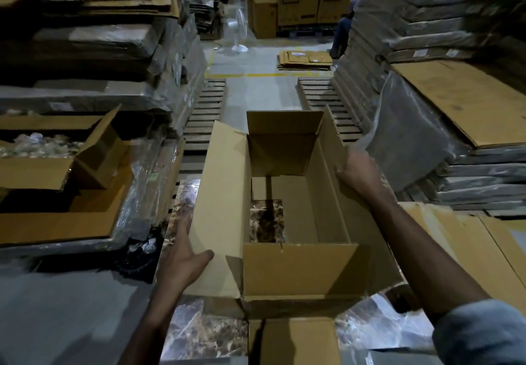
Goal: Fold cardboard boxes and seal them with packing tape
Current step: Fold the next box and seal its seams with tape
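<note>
An open brown cardboard box (299, 268) stands in front of me on a marble-patterned surface (199, 333), with its top flaps up and a gap in the bottom showing the surface beneath. My left hand (182, 259) holds the long left flap, thumb on its inner face and fingers behind it. My right hand (357, 169) grips the top edge of the long right flap. No tape is in view.
An open box of wrapped items (51, 151) sits at left on wrapped stacks. Flat cardboard sheets (455, 103) lie on stacks at right. Wooden pallets (205, 114) flank an aisle ahead with a fan (237, 34), flat boxes (306, 58) and a seated person (345, 23).
</note>
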Demonstrator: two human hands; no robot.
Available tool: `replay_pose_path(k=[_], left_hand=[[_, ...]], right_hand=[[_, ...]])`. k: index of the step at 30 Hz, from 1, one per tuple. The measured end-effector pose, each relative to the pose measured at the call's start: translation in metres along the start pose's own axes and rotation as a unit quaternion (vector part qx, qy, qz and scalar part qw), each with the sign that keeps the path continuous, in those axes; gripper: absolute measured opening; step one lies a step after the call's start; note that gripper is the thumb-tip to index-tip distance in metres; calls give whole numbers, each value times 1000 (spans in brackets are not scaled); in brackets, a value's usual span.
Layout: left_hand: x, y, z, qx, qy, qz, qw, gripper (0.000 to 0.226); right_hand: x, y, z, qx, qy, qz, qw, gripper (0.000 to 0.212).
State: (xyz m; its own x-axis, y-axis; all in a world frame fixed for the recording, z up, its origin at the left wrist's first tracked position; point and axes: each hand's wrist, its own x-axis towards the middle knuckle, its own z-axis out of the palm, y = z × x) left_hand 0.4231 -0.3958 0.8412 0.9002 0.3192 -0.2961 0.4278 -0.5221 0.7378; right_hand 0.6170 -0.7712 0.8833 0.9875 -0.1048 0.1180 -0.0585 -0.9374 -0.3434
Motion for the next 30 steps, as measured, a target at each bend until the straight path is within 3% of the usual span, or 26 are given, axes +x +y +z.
replay_pose_path(k=[4, 6, 8, 10, 13, 16, 18, 22, 25, 27, 30], left_hand=[[0, 1, 12, 121, 52, 37, 991, 95], [-5, 5, 23, 206, 74, 63, 974, 85], [-9, 7, 37, 239, 97, 89, 962, 70], [-9, 2, 51, 239, 114, 118, 957, 60], [-13, -8, 68, 170, 135, 139, 966, 64], [-37, -2, 84, -56, 193, 104, 974, 72], [-55, 11, 94, -77, 215, 140, 963, 72], [-48, 29, 116, 113, 183, 204, 955, 71], [-32, 28, 134, 290, 127, 226, 921, 73], [-23, 19, 142, 356, 116, 233, 898, 74], [-19, 14, 146, 391, 129, 226, 883, 72]], right_hand=[[-13, 41, -14, -114, 112, -121, 980, 53], [-23, 72, -15, -196, 67, -160, 965, 57], [-43, 99, -2, -196, -39, -164, 966, 67], [-76, 114, 19, -91, -96, -132, 982, 72], [-133, 112, 31, 136, -89, -61, 985, 70], [-180, 86, 26, 404, -42, 17, 914, 65], [-200, 65, 29, 451, -7, 26, 892, 71], [-201, 36, 51, 293, 21, 8, 956, 70], [-190, 29, 73, 98, 26, -6, 995, 71], [-188, 30, 88, -33, 10, -58, 998, 73], [-183, 32, 99, -92, -19, -79, 992, 77]])
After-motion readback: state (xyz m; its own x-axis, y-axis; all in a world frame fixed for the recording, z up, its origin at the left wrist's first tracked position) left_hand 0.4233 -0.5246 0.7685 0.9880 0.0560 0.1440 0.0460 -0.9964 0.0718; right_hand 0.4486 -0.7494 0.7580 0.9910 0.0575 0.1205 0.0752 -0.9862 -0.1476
